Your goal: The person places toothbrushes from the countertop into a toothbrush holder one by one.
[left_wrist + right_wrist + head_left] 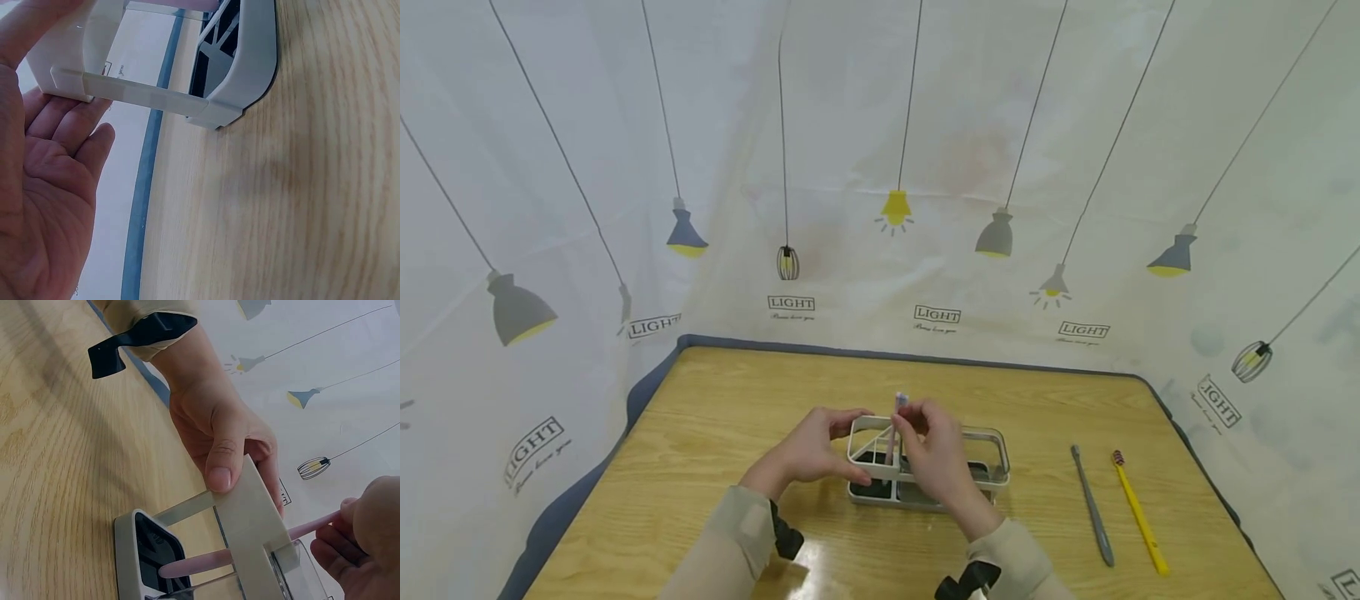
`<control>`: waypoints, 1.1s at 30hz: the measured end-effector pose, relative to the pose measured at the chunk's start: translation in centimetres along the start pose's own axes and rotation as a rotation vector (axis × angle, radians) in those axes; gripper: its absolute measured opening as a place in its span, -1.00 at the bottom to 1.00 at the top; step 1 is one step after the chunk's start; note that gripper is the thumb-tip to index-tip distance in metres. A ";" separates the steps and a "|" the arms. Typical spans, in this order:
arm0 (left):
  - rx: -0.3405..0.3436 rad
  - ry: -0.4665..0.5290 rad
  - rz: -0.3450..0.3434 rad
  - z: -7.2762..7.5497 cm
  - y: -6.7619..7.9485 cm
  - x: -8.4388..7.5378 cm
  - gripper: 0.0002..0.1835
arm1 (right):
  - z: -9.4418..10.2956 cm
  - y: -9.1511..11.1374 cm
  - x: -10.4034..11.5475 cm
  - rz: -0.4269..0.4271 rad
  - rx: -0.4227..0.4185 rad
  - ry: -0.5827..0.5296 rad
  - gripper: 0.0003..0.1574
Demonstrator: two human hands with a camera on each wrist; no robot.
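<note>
A white toothbrush holder with a dark base stands upright on the table. My left hand grips the upper frame at its left end, thumb in front and fingers behind. In the right wrist view, that thumb presses on the white frame. A pink toothbrush passes down through the upper frame, its handle end close over the dark base. My right hand pinches this toothbrush near its head, which points up. The left wrist view shows the holder's side and my left palm.
To the right of the holder lie a grey toothbrush and a yellow toothbrush, side by side on the wooden table. A white sheet printed with lamps hangs behind the table's dark blue edge.
</note>
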State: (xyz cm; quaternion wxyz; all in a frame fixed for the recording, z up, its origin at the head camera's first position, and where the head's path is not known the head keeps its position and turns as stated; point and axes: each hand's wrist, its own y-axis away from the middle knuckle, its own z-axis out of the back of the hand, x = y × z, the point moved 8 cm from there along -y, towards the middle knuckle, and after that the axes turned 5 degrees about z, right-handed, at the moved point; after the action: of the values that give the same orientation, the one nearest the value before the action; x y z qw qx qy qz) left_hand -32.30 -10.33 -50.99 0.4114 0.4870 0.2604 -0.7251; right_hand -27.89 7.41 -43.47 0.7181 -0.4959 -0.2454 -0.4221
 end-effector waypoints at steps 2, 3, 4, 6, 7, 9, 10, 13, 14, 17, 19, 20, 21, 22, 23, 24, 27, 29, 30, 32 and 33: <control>-0.002 -0.008 -0.003 0.0 -0.1 0.0 0.02 | 0.0 0.2 -0.1 -0.011 0.005 0.001 -0.88; -0.002 -0.009 -0.006 0.0 -0.1 0.0 0.02 | -0.1 0.2 -0.2 -0.012 0.008 0.005 -0.87; -0.001 -0.009 -0.007 0.0 -0.1 0.0 0.01 | 0.0 0.3 -0.2 -0.012 0.008 0.008 -0.87; 0.000 -0.007 -0.015 0.0 -0.1 0.0 0.00 | 0.0 0.4 -0.3 -0.004 0.008 0.017 -0.89; 0.001 -0.005 -0.016 -0.1 -0.1 0.0 0.00 | 0.0 0.4 -0.3 -0.005 0.009 0.017 -0.89; 0.005 -0.003 -0.022 -0.1 -0.1 -0.1 0.00 | 0.1 0.5 -0.5 -0.009 0.006 0.021 -0.90; 0.006 -0.004 -0.022 -0.1 -0.1 -0.1 0.00 | 0.1 0.5 -0.6 -0.013 0.004 0.022 -0.91; 0.005 -0.007 -0.022 -0.1 -0.1 -0.2 0.01 | 0.2 0.6 -0.9 -0.037 0.002 0.021 -0.92; 0.004 -0.009 -0.021 -0.1 -0.1 -0.2 0.01 | 0.3 0.6 -0.9 -0.044 0.001 0.019 -0.92; -0.001 -0.015 -0.015 -0.1 0.0 -0.2 0.02 | 0.5 0.8 -1.1 -0.079 0.005 0.015 -0.92; -0.002 -0.020 -0.011 -0.1 0.0 -0.2 0.01 | 0.9 1.0 -1.4 -0.110 -0.001 0.007 -0.91; -0.001 -0.020 -0.011 -0.2 -0.1 -0.2 -0.01 | 1.2 1.1 -1.5 -0.126 -0.007 0.005 -0.90; 0.000 -0.019 -0.014 -0.2 -0.1 -0.2 -0.03 | 1.6 1.2 -1.6 -0.138 -0.017 0.005 -0.89; 0.001 -0.016 -0.015 -0.2 -0.1 -0.2 -0.05 | 2.0 1.3 -1.7 -0.142 -0.028 0.003 -0.88; 0.002 -0.013 -0.016 -0.3 -0.1 -0.2 -0.06 | 2.5 1.3 -1.8 -0.145 -0.041 0.001 -0.87; 0.004 -0.008 -0.015 -0.3 -0.1 -0.2 -0.07 | 3.1 1.4 -1.8 -0.142 -0.056 0.004 -0.87; 0.007 0.013 -0.013 -0.3 -0.1 -0.3 -0.06 | 5.2 1.3 -2.1 -0.110 -0.113 0.018 -0.88; 0.007 0.017 -0.010 -0.2 0.0 -0.2 -0.05 | 7.0 1.2 -2.6 -0.104 -0.149 0.047 -0.88; 0.009 0.020 -0.009 -0.3 0.0 -0.2 -0.04 | 7.9 1.1 -2.8 -0.105 -0.165 0.066 -0.87; 0.009 0.020 -0.009 -0.3 0.0 -0.3 -0.04 | 10.0 1.0 -3.6 -0.126 -0.188 0.105 -0.86; 0.010 0.018 -0.009 -0.3 0.0 -0.3 -0.04 | 11.0 0.9 -4.1 -0.143 -0.192 0.139 -0.83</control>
State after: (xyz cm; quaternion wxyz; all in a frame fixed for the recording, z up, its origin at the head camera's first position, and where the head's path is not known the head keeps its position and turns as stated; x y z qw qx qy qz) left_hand -32.08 -10.04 -50.82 0.4036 0.4943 0.2625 -0.7238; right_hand -28.51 19.14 -42.80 0.6506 -0.5132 -0.1884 -0.5271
